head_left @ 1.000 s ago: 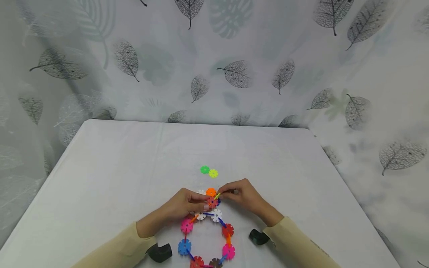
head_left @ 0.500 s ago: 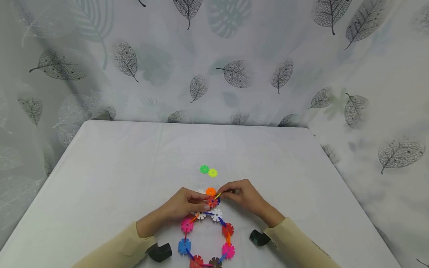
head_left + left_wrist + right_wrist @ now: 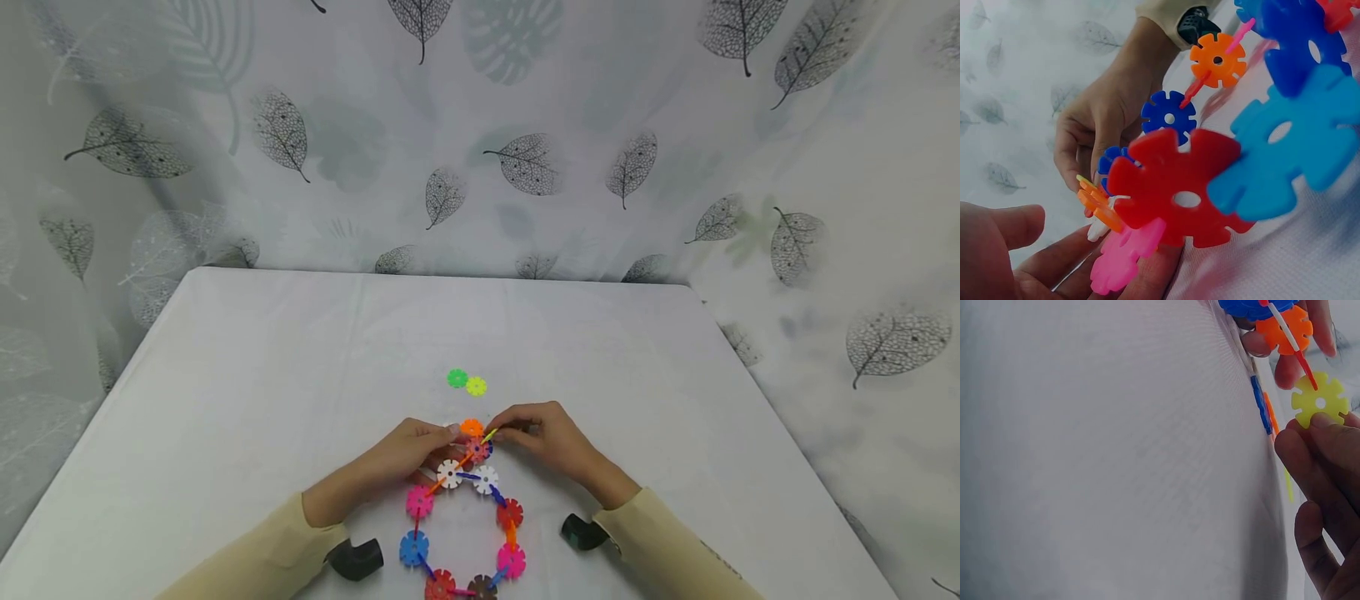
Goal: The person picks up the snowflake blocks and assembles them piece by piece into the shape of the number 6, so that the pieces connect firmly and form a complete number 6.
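A loop of notched plastic interlocking discs in several colours lies on the white table, with a pink disc point(image 3: 419, 502) on its left side and a blue disc point(image 3: 413, 548) below that. My right hand point(image 3: 551, 442) pinches a yellow disc point(image 3: 1320, 400) between thumb and fingers; an edge-on red disc point(image 3: 1305, 370) meets its upper rim. My left hand point(image 3: 405, 450) is beside the top of the loop, thumb raised and fingers extended behind the pink disc point(image 3: 1125, 259). An orange disc point(image 3: 472, 427) shows between the two hands.
Beyond the hands lie a loose green disc point(image 3: 457, 378) and a yellow-green disc point(image 3: 476, 386). Dark wrist devices sit at the left cuff point(image 3: 357, 559) and right cuff point(image 3: 583, 532). A leaf-printed curtain point(image 3: 360, 167) hangs behind the table point(image 3: 300, 350).
My left thumb has lifted off the discs and swung up and away, uncovering a white disc in the loop. The right hand stays almost still with the yellow disc.
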{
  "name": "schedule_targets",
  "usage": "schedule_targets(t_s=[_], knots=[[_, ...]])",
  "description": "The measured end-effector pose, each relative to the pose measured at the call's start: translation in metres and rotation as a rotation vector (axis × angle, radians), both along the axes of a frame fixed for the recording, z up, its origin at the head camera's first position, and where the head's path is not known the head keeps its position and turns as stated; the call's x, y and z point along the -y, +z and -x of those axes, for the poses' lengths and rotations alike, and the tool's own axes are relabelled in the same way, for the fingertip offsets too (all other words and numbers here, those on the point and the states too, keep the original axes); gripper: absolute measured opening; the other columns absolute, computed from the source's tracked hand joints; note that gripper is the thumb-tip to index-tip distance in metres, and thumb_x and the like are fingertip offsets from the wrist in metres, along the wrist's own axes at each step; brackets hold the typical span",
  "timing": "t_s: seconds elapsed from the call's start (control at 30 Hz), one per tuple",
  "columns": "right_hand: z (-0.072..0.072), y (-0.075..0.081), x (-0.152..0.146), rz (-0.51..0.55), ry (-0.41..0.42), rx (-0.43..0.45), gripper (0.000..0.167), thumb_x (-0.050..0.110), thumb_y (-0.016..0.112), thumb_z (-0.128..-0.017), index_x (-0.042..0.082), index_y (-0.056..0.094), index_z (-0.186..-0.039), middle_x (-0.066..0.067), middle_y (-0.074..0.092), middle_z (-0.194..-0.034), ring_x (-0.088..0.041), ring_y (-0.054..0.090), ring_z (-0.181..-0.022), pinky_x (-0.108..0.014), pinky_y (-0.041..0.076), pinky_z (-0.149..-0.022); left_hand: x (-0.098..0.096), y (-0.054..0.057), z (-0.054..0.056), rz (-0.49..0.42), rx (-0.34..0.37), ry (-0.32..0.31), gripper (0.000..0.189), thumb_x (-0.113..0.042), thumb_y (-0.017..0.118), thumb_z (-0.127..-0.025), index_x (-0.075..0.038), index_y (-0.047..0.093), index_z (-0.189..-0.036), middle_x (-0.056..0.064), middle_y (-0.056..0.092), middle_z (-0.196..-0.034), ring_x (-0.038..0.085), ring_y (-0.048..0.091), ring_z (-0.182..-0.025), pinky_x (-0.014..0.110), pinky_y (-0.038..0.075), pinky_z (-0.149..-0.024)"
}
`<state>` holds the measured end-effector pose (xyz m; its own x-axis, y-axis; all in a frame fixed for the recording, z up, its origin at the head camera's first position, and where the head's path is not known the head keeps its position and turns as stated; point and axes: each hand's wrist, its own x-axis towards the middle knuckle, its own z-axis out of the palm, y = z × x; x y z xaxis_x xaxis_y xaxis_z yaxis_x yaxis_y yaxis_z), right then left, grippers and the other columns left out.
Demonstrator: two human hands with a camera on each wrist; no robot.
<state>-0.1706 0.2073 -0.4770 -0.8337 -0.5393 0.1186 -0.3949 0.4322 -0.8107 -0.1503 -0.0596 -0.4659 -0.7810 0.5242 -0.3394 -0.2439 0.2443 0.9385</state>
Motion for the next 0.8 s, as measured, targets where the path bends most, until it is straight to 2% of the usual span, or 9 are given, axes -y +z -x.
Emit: schedule_targets(t_s=[0.13, 0.43, 0.53, 0.8], knots=[[-0.0005, 0.0006, -0.0002, 0.005, -0.008, 0.009, 0.018, 0.011, 0.076, -0.092, 0.02, 0.078, -0.107, 0.011, 0.074, -0.101, -0.011, 0.067, -0.085, -0.029, 0.057, -0.079, 0.0003, 0.0006, -0.0003, -0.004, 0.011, 0.008, 0.05, -0.041, 0.051, -0.106, 0.001, 0.069, -0.127, 0.012, 0.073, -0.115, 0.019, 0.068, -0.091, 0.035, 0.06, -0.071], [-0.001, -0.0024, -0.0015, 0.021, -0.018, 0.018, 0.017, 0.017, 0.075, -0.092, 0.016, 0.078, -0.109, 0.008, 0.074, -0.102, -0.012, 0.068, -0.087, -0.029, 0.057, -0.082, 0.001, 0.002, -0.0022, 0.003, -0.002, 0.016, 0.041, -0.035, 0.058, -0.104, 0.0, 0.075, -0.116, 0.007, 0.074, -0.107, 0.015, 0.056, -0.078, 0.031, 0.059, -0.067], [-0.0017, -0.003, -0.002, 0.022, -0.022, 0.036, 0.019, 0.016, 0.075, -0.093, 0.015, 0.077, -0.112, 0.007, 0.074, -0.105, -0.011, 0.069, -0.09, -0.028, 0.056, -0.085, 0.0016, 0.0023, -0.0024, 0.003, -0.011, 0.014, 0.04, -0.034, 0.058, -0.103, 0.0, 0.076, -0.114, 0.008, 0.074, -0.106, 0.015, 0.057, -0.078, 0.031, 0.059, -0.066], [-0.0013, -0.0055, -0.0073, 0.053, -0.028, 0.082, 0.023, 0.012, 0.069, -0.097, 0.01, 0.073, -0.12, 0.004, 0.074, -0.107, -0.013, 0.071, -0.09, -0.029, 0.054, -0.091, 0.0029, 0.0002, -0.0016, -0.004, -0.022, 0.007, 0.039, -0.031, 0.061, -0.102, 0.0, 0.073, -0.121, 0.008, 0.073, -0.114, 0.015, 0.06, -0.085, 0.033, 0.06, -0.067]])
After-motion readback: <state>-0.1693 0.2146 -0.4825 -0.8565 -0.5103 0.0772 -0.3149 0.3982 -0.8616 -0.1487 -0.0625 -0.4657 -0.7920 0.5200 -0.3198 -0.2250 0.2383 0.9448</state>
